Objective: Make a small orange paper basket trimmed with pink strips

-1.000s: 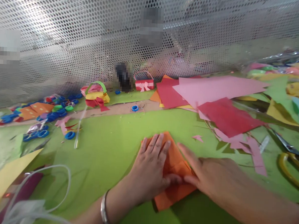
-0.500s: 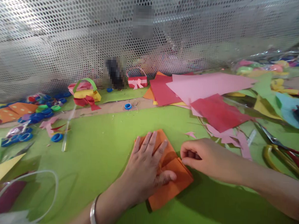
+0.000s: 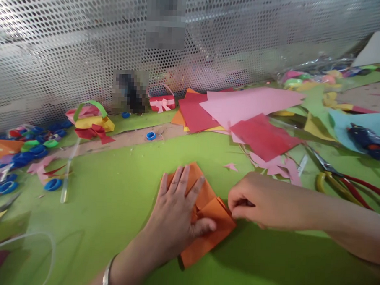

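A folded orange paper point(image 3: 209, 233) lies on the green sheet point(image 3: 118, 198) that covers the table. My left hand point(image 3: 176, 213) rests flat on the paper, fingers stretched out and spread, thumb pressing a fold; a metal bangle is on that wrist. My right hand point(image 3: 256, 200) sits at the paper's right corner with its fingers curled, pinching the raised orange flap's edge.
Red and pink paper sheets point(image 3: 241, 115) are piled behind. Scissors point(image 3: 339, 180) with yellow and red handles lie at the right, a blue glue gun point(image 3: 368, 142) farther right. Paper baskets point(image 3: 90, 121) and blue rings point(image 3: 25, 156) sit at the left, before a perforated metal wall point(image 3: 87, 41).
My right hand lifted off the paper, drew to its right corner and curled into a pinch on the flap. The left hand stayed flat. The view shifted right.
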A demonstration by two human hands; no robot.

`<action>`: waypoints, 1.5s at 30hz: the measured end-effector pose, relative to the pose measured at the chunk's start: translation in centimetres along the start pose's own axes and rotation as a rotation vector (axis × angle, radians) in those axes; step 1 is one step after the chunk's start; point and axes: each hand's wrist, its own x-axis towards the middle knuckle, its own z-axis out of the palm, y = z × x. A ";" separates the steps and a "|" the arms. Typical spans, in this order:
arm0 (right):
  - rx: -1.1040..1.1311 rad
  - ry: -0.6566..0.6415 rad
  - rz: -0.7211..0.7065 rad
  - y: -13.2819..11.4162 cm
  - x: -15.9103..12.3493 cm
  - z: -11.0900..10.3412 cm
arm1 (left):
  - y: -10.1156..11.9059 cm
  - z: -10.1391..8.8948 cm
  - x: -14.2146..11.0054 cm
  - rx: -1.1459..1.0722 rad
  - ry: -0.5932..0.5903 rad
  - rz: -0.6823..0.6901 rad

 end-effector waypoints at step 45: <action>0.807 0.538 0.301 -1.0 -1.4 7.1 | -0.5 1.4 -0.1 0.086 0.197 0.071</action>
